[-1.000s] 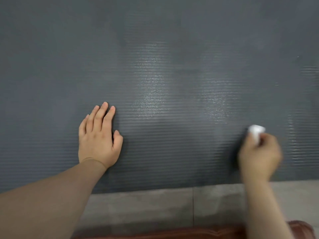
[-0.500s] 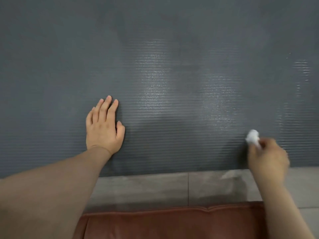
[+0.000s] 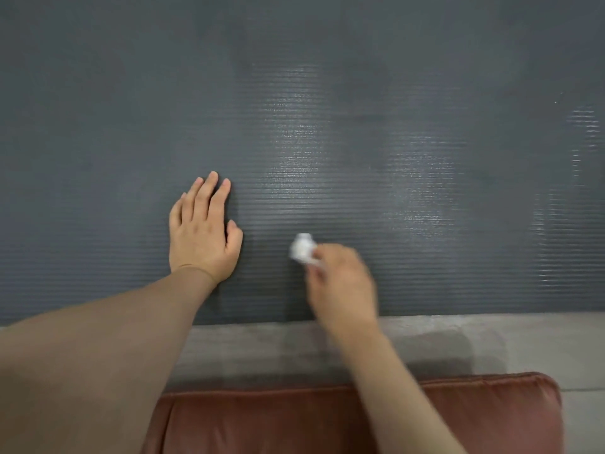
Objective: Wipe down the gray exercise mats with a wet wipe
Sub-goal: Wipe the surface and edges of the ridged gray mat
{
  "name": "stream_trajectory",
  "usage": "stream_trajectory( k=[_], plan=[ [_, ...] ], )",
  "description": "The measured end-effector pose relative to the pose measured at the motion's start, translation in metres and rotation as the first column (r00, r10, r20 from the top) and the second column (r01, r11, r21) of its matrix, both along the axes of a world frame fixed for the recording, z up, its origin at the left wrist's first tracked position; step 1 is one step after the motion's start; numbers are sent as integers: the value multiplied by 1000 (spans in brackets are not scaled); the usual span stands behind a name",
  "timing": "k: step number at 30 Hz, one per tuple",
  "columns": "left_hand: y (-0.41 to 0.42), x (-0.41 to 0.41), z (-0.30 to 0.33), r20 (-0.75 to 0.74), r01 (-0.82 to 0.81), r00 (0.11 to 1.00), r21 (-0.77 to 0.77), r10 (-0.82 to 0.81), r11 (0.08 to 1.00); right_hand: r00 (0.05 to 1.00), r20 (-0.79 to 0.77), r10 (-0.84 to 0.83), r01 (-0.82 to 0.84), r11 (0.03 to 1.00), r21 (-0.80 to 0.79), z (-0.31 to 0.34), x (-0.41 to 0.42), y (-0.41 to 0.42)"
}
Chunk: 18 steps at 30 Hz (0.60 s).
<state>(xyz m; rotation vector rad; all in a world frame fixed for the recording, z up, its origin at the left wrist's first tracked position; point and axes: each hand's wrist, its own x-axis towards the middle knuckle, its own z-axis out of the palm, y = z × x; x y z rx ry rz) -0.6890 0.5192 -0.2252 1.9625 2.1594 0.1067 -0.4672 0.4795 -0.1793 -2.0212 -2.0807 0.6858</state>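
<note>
A small white wet wipe (image 3: 302, 249), crumpled into a ball, sits at the fingertips of the right hand (image 3: 340, 283). The fingers curl around it and pinch it against a dark gray exercise mat (image 3: 360, 126). The hand is blurred, so the exact grip is hard to make out. The wipe lies just to the right of the left hand's thumb and close to the mat's near edge.

The left hand (image 3: 201, 231) lies flat on the mat, palm down, fingers straight and close together, thumb slightly out. It is probably braced there to hold the mat from sliding and to carry the person's weight as they lean forward.

The mat fills most of the view beyond both hands. It is ribbed with fine horizontal lines. Pale, shiny patches beyond and to the right of the right hand look like damp streaks. The area beyond the left hand looks dull, likely not yet wiped.

Nearer than the hands runs a strip of gray floor (image 3: 523, 342), then a reddish-brown cushion (image 3: 262, 421) beneath the forearms.
</note>
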Motion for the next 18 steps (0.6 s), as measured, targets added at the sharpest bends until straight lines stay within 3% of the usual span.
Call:
stream_trajectory(
  k=[2, 5, 7, 8, 11, 13, 14, 16, 18],
  plan=[
    [0, 0, 1, -1, -3, 1000, -7, 3, 1000, 962, 154, -226, 237, 970, -59, 3, 86, -8],
    [0, 1, 2, 1, -6, 1000, -3, 6, 1000, 797, 213, -565, 593, 799, -96, 19, 169, -25],
    [0, 1, 1, 5, -6, 1000, 1, 6, 1000, 728, 245, -641, 679, 723, -125, 20, 164, -25],
    [0, 1, 1, 10, -11, 1000, 2, 11, 1000, 737, 221, -638, 671, 731, -124, 19, 144, -20],
    [0, 1, 1, 17, -24, 1000, 14, 24, 1000, 849, 143, -509, 526, 840, -134, 9, 43, -12],
    [1, 1, 0, 19, -21, 1000, 25, 21, 999, 950, -10, -312, 310, 947, -89, 2, -34, -14],
    [1, 1, -1, 19, -19, 1000, 32, 19, 999, 988, -70, -135, 128, 987, -97, 0, -70, -19],
    [1, 0, -1, 23, -18, 1000, 35, 17, 999, 974, -193, 117, -173, 936, -306, 8, -116, -29],
    [1, 0, -1, 20, -16, 1000, 34, 15, 999, 966, -200, 165, -231, 899, -373, 14, -115, -30]
  ],
)
